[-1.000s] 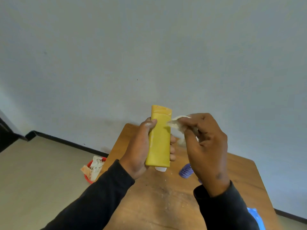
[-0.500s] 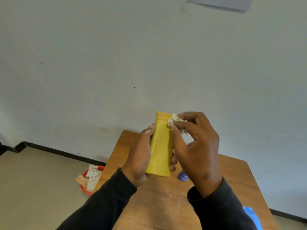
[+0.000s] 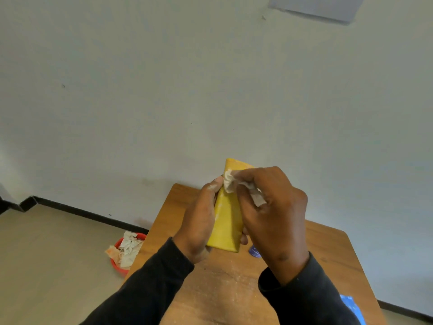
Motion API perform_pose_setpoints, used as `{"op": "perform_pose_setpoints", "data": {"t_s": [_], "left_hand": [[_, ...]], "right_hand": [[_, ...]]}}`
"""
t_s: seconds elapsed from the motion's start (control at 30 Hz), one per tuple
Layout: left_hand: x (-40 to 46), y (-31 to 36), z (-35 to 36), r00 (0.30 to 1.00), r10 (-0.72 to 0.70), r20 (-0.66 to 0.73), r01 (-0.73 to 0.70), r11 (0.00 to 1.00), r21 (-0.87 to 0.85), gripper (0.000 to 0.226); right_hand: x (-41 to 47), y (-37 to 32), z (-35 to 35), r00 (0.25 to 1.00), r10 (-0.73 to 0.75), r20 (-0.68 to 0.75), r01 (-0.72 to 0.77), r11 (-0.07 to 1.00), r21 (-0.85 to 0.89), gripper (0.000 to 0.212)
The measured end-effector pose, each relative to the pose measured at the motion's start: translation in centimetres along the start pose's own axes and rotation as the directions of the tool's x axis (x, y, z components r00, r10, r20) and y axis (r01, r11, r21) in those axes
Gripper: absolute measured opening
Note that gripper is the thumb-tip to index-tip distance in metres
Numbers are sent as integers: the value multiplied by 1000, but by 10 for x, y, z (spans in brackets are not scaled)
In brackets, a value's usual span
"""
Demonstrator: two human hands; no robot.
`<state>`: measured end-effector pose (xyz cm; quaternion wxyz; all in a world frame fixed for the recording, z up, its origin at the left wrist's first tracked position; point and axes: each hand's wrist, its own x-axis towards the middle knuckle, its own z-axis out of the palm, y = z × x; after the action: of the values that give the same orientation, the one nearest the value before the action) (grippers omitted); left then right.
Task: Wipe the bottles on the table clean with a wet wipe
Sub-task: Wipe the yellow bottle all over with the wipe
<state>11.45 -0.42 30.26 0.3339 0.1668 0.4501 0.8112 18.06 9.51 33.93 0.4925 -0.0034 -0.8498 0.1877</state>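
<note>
Wiping of a yellow bottle, centre of frame.
Bin (image 3: 121, 256) of used wipes lower left; left hand (image 3: 199, 221) wraps the bottle (image 3: 228, 221), steadying it above the table (image 3: 225, 289), while right hand (image 3: 276, 207) pinches the wipe (image 3: 229, 184) against its upper end.

The bottle (image 3: 228, 221) is held above the desk (image 3: 218, 292), between the left hand (image 3: 199, 221) and right hand (image 3: 274, 214). A wipe (image 3: 230, 182) lies against the bottle's far end. A bin (image 3: 124, 252) sits on the floor left of the desk.

Pale wall (image 3: 164, 90), beige floor (image 3: 46, 254), wooden table (image 3: 328, 249).
</note>
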Motion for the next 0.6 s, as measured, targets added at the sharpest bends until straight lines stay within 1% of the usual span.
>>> {"op": "perform_pose_setpoints", "data": {"t_s": [0.1, 0.13, 0.2, 0.23, 0.3, 0.37, 0.43, 0.5, 0.53, 0.6], "left_hand": [[0, -2, -2, 993, -74, 91, 76, 997, -12, 60], [0, -4, -1, 991, -85, 98, 87, 996, -10, 61], [1, -7, 1, 994, -69, 83, 72, 997, -29, 58], [1, -6, 2, 998, -41, 55, 43, 998, -35, 54], [0, -3, 1, 1000, 11, 8, -11, 1000, -20, 55], [0, -1, -3, 999, -1, 35, 2, 1000, -19, 57], [0, 1, -4, 995, -57, 80, 58, 998, -15, 58], [0, -4, -5, 992, -87, 92, 87, 996, 4, 60], [1, -6, -4, 993, -69, 93, 70, 998, -5, 59], [2, -8, -5, 999, -9, 50, 9, 1000, -16, 51]], "right_hand": [[4, 11, -1, 995, 80, -55, -80, 997, 4, 23], [7, 12, 1, 993, 94, -70, -94, 996, 9, 22], [10, 6, 4, 995, 70, -74, -69, 998, 14, 22], [9, 2, 4, 998, 34, -51, -33, 999, 15, 22], [1, -1, 2, 999, -30, 34, 29, 999, 27, 20], [-2, 5, -3, 998, 10, 66, -13, 999, 37, 21], [2, 13, -4, 996, 91, 19, -91, 996, 20, 22], [8, 13, 0, 990, 133, -34, -133, 991, 11, 21], [10, 9, 3, 991, 127, -41, -126, 992, 22, 21], [6, 0, 7, 998, 66, 11, -67, 996, 57, 20]]}}
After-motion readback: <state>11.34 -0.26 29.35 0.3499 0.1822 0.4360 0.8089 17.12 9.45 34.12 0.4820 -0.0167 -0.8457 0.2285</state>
